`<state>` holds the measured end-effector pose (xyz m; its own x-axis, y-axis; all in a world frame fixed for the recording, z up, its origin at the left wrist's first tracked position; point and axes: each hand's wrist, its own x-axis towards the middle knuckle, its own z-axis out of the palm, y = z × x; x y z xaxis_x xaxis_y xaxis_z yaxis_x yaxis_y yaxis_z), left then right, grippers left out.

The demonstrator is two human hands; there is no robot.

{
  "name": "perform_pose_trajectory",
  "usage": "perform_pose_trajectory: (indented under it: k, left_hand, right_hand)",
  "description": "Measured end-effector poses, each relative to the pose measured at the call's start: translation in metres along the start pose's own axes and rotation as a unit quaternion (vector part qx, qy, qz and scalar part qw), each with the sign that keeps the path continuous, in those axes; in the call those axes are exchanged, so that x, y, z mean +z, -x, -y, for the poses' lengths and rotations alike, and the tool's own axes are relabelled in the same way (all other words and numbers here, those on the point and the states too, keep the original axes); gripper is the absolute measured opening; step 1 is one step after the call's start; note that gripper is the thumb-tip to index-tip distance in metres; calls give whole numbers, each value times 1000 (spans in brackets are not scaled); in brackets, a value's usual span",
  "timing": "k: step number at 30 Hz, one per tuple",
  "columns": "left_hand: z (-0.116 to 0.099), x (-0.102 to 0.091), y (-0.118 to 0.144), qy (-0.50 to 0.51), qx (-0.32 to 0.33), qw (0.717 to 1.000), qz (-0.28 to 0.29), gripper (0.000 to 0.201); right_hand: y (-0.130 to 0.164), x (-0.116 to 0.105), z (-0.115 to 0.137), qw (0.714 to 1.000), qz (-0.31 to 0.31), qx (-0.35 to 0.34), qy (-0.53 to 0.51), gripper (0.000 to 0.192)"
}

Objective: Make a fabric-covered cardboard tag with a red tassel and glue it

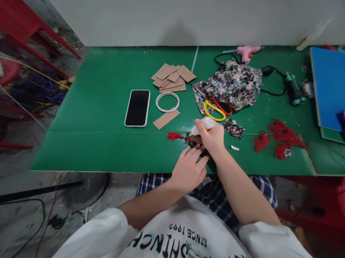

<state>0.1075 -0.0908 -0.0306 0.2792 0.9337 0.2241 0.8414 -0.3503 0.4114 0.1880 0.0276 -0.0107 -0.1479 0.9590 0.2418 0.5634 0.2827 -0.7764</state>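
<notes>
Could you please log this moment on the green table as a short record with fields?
Surface: green table
Right hand: grips a small white glue bottle, tip tilted down to the left
Left hand: presses on a small dark workpiece with a red tassel at its left end
Behind the hands: yellow and red scissors, floral fabric
Left side: phone, white ring, cardboard pieces
Far edge: pink glue gun

On the green surface [103, 113] lie one phone [137, 107], one white ring [167, 102], one stack of cardboard pieces [173, 78] plus one single cardboard strip [166, 119]. There are two pairs of scissors, yellow [213, 111] and red [223, 107], one pink glue gun [245, 52], one floral cloth [232, 84], one blue board [333, 84], and two hands: left [187, 170], right [213, 138].
</notes>
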Motion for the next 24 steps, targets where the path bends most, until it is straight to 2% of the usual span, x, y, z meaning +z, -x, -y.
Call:
perform_pose_trajectory:
  k: [7,13,18,24]
  left_hand:
    - [1,0,0,8,6,1000,-5,30]
    - [1,-1,0,10,5,1000,0,29]
    - [1,-1,-1,13,4,1000,-6,29]
    - [1,-1,0,12,5,1000,-1,29]
  right_hand:
    - [0,-1,1,1000,21,-12,4,48]
    - [0,-1,0,1000,-9,-9,-8,46]
    - [2,1,-1,999,25,-28,-17,46]
    - [3,2,-1,999,14,-30,-13,47]
